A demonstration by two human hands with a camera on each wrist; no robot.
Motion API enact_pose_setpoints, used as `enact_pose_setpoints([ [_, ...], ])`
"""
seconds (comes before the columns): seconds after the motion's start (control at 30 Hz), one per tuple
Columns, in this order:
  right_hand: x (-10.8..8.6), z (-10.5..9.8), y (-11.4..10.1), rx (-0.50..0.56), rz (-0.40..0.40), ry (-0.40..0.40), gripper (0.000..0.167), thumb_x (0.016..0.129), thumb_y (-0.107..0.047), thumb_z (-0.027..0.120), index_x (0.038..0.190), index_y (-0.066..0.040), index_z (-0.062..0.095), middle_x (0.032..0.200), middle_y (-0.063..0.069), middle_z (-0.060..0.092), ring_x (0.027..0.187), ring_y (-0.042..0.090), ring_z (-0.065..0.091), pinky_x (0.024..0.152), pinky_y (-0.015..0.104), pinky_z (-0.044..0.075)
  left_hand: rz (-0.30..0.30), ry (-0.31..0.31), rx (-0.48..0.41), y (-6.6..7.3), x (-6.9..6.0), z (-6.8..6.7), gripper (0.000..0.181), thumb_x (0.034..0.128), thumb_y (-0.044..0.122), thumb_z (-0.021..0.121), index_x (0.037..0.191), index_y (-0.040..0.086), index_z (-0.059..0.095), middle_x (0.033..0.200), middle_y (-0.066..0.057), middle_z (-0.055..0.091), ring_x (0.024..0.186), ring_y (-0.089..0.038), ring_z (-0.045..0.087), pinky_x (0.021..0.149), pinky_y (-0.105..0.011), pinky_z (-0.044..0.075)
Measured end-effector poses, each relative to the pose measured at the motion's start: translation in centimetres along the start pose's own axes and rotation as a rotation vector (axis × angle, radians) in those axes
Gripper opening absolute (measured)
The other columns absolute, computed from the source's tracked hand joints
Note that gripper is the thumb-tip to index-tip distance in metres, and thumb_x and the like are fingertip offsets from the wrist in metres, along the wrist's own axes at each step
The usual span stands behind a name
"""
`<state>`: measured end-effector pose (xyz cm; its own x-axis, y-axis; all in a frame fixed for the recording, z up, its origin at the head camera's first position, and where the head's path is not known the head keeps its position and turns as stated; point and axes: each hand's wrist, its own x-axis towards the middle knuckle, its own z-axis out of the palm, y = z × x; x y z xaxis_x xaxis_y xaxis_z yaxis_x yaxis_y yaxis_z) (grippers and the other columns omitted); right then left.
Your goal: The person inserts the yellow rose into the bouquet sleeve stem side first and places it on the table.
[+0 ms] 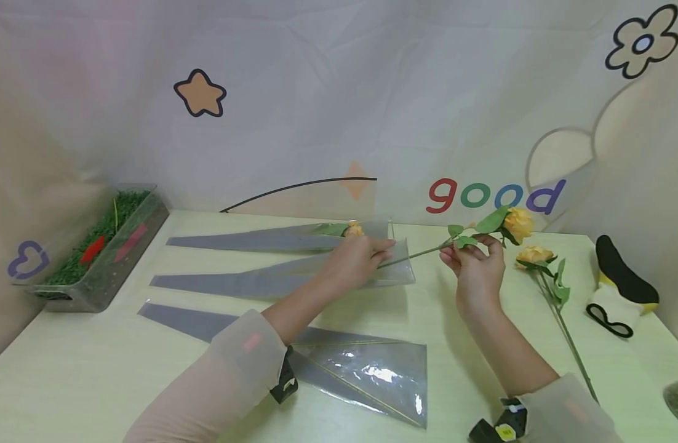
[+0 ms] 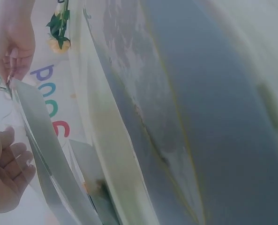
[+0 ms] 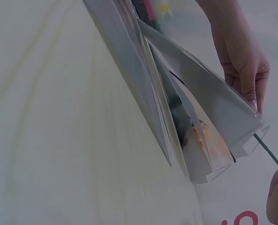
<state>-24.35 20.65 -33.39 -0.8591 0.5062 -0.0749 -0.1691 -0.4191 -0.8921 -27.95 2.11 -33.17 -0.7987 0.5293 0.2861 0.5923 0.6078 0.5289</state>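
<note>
Sleeve (image 1: 250, 285) at frame centre is pinched by your left hand (image 1: 352, 258), seemingly steadied around the rose (image 1: 518, 226) your right hand (image 1: 482, 277) grips by its stem (image 1: 422, 253).

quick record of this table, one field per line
left hand: holds middle sleeve near its open end
right hand: holds first rose, stem running to that end
far sleeve: second rose inside
near sleeve: lies on table
third rose: on table, right of right hand
left side: grass box
right side: black-and-white item
</note>
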Motion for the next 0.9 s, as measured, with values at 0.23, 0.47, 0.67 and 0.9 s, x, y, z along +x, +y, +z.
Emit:
enact_pose_setpoints([
  [0.23,-0.2,0.3,0.3,-0.009,0.005,-0.019,0.028,0.089,0.004,0.056,0.105,-0.012,0.04,0.088,0.006,0.064,0.063,0.013,0.062,0.066,0.024,0.052,-0.014,0.006,0.018,0.0,0.0,-0.3,0.03,0.0913,0.018,0.06,0.12,0.012,0.063,0.051,0.002,0.05,0.042,-0.005,0.024,0.044,-0.018,0.025],
  [0.47,-0.6,0.8,0.8,-0.06,-0.001,-0.036,0.026,0.09,0.004,0.055,0.104,-0.013,0.04,0.086,0.005,0.063,0.064,0.012,0.062,0.068,0.024,0.052,-0.023,-0.013,0.022,0.2,0.2,-0.3,0.03,0.0926,0.02,0.058,0.122,0.014,0.062,0.052,0.003,0.051,0.041,-0.005,0.027,0.045,-0.019,0.027],
  [0.67,-0.8,1.2,1.2,-0.083,-0.022,-0.05,0.025,0.09,0.002,0.056,0.104,-0.013,0.041,0.086,0.005,0.064,0.065,0.012,0.062,0.069,0.024,0.052,-0.01,0.002,0.045,0.3,0.2,-0.4,0.03,0.0923,0.021,0.058,0.121,0.016,0.063,0.051,0.005,0.052,0.043,-0.006,0.031,0.053,-0.022,0.031],
  [0.9,-1.2,1.7,1.8,-0.122,-0.039,-0.091,0.024,0.091,0.0,0.056,0.102,-0.013,0.04,0.084,0.004,0.064,0.065,0.011,0.062,0.071,0.024,0.052,0.017,0.016,0.053,0.4,0.3,-0.3,0.03,0.0924,0.02,0.058,0.121,0.014,0.063,0.05,0.003,0.051,0.041,-0.005,0.029,0.048,-0.019,0.029],
])
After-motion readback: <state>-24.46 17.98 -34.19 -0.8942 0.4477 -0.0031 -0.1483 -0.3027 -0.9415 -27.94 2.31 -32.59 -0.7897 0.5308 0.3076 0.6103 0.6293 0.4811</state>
